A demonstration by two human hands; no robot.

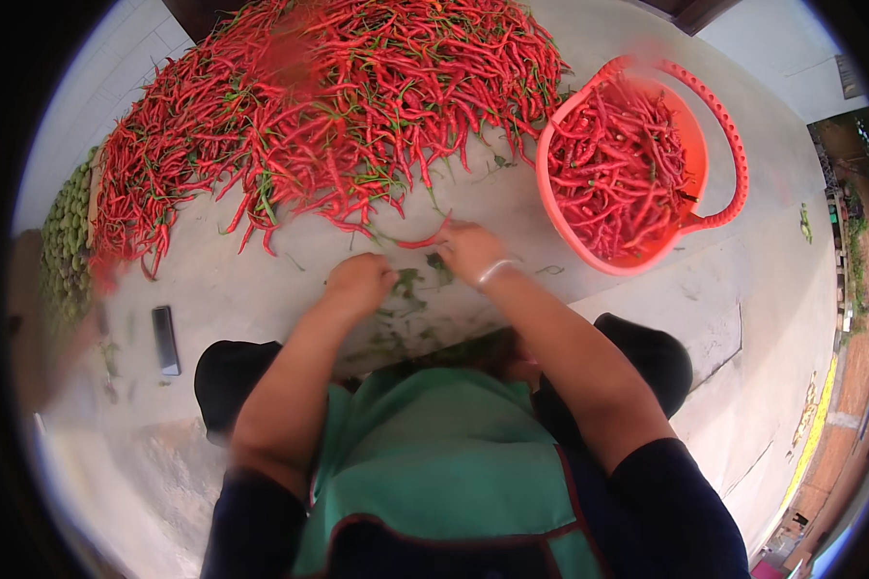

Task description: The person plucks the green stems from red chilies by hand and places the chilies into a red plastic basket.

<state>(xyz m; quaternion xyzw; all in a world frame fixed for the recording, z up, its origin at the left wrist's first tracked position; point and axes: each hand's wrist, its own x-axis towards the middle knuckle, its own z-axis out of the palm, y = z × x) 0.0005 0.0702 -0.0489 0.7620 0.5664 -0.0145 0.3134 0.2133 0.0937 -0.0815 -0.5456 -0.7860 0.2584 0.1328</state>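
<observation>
A long red chili pepper [417, 243] sticks out from the fingers of my right hand [471, 253], which are closed on one end of it. My left hand [361, 282] is curled closed a little to the left and nearer to me; anything inside its fingers is hidden. Green stem scraps [407, 288] lie on the pale floor between and below both hands. Just beyond my hands spreads a large heap of red chili peppers [357, 106], many with green stems. To the right stands a pink-orange plastic basket [562, 217] with a raised handle, filled with red chilies [618, 169].
A dark phone [166, 340] lies on the floor left of my knee. Small green produce [68, 232] is piled at the far left. My knees [642, 357] flank the scraps. A yellow strip [809, 434] runs along the floor's right edge.
</observation>
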